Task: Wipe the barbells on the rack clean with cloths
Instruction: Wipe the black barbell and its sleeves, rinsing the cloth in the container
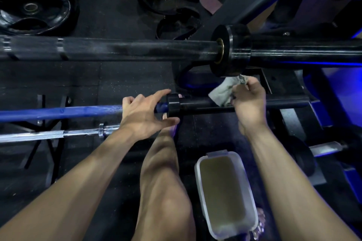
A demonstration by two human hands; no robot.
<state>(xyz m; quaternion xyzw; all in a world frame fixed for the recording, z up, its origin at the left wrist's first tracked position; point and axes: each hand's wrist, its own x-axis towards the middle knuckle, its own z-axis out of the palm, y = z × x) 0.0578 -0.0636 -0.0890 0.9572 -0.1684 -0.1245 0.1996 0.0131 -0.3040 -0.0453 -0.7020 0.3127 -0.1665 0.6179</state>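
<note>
A white plastic tub (225, 193) sits on the dark floor (117, 76) by the person's feet. It holds cloudy, brownish water. The bottom of the tub cannot be seen through it.

Three bars lie one above the other. The blue barbell (64, 112) is the middle one, and it goes from the left edge across to the hands. It has a black collar (173, 105) and then a black sleeve (199, 105) on its right end. The left hand (145, 112) rests on the blue bar right at the collar. Its grip is loose, with the pointer finger straight and the thumb under the collar. The right hand (249, 101) has a closed grip on a grey cloth (223, 92) and holds it against the black sleeve. Part of the cloth is bunched up inside the fist.

Above them is a thick black barbell (127, 49) with a big round collar. Both its ends are cut off. Below is a thin silver bar (58, 134), and the left arm hides its right end.

A black weight plate (35, 15) lies on the floor in the top left corner. The blue frame (321, 107) on the right is dim and hard to make out.
</note>
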